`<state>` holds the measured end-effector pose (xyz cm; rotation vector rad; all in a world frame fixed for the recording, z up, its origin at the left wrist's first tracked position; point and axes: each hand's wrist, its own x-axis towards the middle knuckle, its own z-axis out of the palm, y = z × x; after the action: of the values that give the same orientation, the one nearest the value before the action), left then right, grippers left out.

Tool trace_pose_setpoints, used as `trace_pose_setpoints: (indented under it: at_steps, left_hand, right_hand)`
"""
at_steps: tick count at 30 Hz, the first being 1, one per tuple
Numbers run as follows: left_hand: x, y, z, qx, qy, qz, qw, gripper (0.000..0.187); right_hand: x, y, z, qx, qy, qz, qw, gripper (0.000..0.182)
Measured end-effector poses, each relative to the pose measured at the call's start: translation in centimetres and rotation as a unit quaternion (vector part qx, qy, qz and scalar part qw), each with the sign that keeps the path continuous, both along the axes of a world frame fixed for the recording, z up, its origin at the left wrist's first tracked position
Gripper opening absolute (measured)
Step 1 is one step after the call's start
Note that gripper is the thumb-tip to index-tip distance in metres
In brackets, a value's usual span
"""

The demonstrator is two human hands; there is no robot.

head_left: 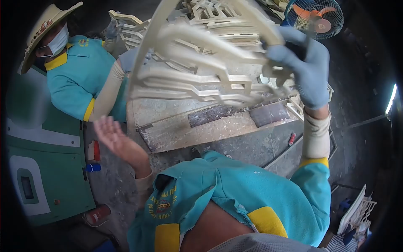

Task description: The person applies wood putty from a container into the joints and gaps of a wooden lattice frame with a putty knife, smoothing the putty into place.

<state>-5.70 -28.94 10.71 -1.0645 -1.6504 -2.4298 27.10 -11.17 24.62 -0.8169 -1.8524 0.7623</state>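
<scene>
My right hand (312, 69), in a grey glove, is raised at the upper right with its fingers closed round a pale wooden frame (199, 42). The frame has curved outer bars and angular lattice strips, and it is smeared by motion. It hangs over the workbench (176, 134) and hides part of what lies behind it. My left hand (117, 138) is bare and held away from the frame, left of the bench's near edge. Its palm is turned up, fingers stretched out, with nothing in it.
Stacked lattice pieces (222, 19) lie at the back. A co-worker (79, 71) in a hat and mask stands at the left, gloved hands near the pieces. A green machine (46, 168) is at the left, a fan (315, 17) at the upper right. A red object (291, 139) lies beyond the bench.
</scene>
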Motion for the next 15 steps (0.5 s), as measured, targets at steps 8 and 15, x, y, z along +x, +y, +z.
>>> trace_pose_setpoints:
  at_steps: [8, 15]
  left_hand:
    - [0.6, 1.8, 1.6, -0.075, 0.183, -0.180, 0.964, 0.094]
    - [1.4, 1.3, -1.1, -0.192, 0.041, -0.278, 0.940, 0.028]
  right_hand:
    - [-8.8, 1.8, -8.0, 0.232, -0.226, 0.234, 0.917, 0.036]
    - [-8.2, 1.8, -7.8, 0.113, -0.122, 0.164, 0.972, 0.041]
